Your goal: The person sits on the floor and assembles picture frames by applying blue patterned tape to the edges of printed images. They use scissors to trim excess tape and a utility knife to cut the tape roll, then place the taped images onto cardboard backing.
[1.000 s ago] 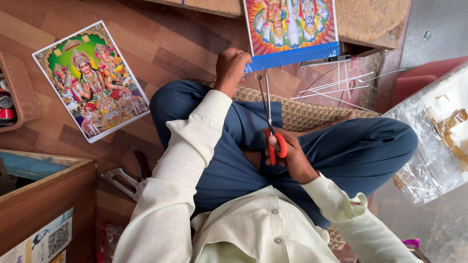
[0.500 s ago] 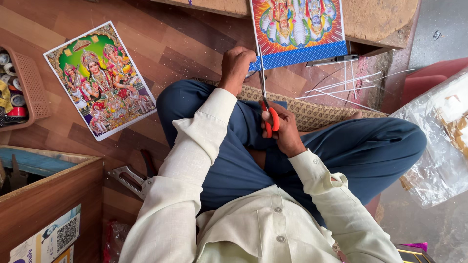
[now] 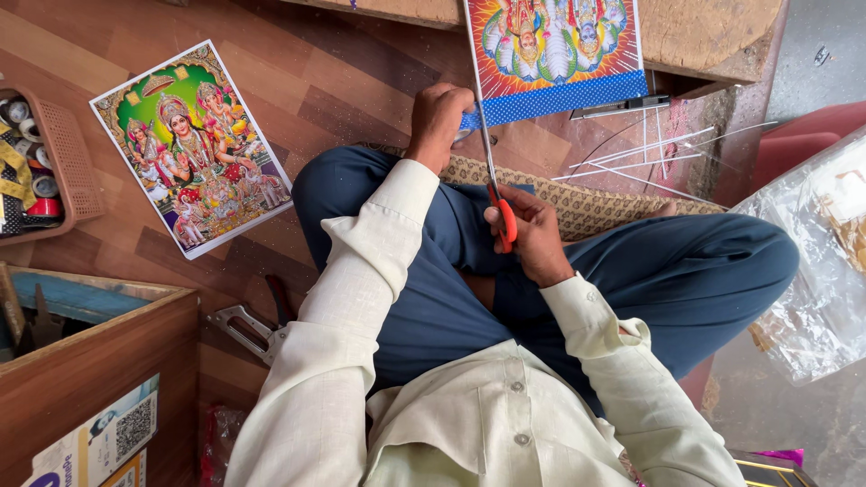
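At the top centre of the frame we see a colourful glossy religious print with a blue dotted lower border (image 3: 550, 54) lying on the wooden floor (image 3: 343, 81). Our left hand (image 3: 439, 120) is closed on its lower left corner. Our right hand (image 3: 532, 236), at mid-frame above the blue trousers, grips red-handled steel scissors (image 3: 498, 194) whose blades run up into the print's left edge. A second colourful print with a white border (image 3: 191, 147) lies at upper left, well apart.

Head view, steeply down, close
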